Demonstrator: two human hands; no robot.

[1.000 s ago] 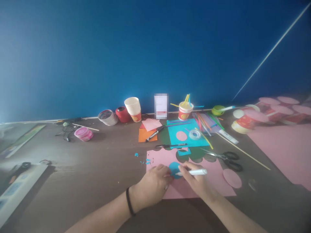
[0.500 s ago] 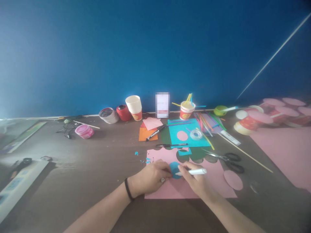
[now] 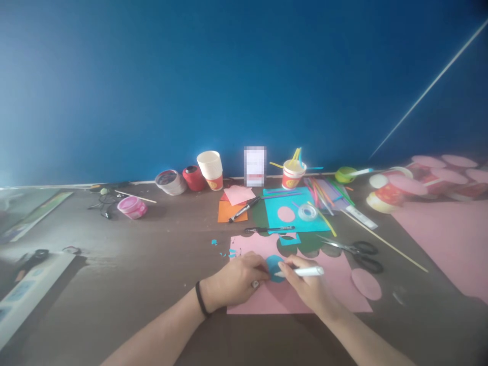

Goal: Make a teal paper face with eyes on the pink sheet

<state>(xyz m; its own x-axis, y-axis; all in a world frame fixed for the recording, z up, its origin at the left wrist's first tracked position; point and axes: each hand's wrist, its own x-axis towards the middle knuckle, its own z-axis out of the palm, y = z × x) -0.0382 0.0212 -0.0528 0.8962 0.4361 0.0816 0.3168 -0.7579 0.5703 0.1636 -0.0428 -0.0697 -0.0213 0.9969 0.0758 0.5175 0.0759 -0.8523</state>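
A white marker (image 3: pixel 308 271) is gripped in my right hand (image 3: pixel 305 284), its tip at the blue paper circle (image 3: pixel 275 264). My left hand (image 3: pixel 241 278) has its fingers closed at the circle's left edge, partly hiding it. Beneath both hands lies a pink paper sheet (image 3: pixel 259 302) with scalloped cut-outs along its far edge. To the right, a pink paper circle (image 3: pixel 366 283) overlaps the sheet's corner. Black-handled scissors (image 3: pixel 358 248) rest partly open just beyond. Small blue paper scraps (image 3: pixel 232 252) are scattered near the sheet's upper left.
Behind the sheet are a turquoise sheet (image 3: pixel 274 203) bearing a tape roll (image 3: pixel 307 212), a black pen (image 3: pixel 270 230) and an orange paper (image 3: pixel 229 214). Paper cups (image 3: pixel 211 165) stand by the blue wall. A wooden stick (image 3: pixel 389 241) lies right; pink-topped cups (image 3: pixel 407 184) crowd the far right.
Both hands keep nearly the same pose on the blue circle and marker. The whole view has shifted by only a few pixels.
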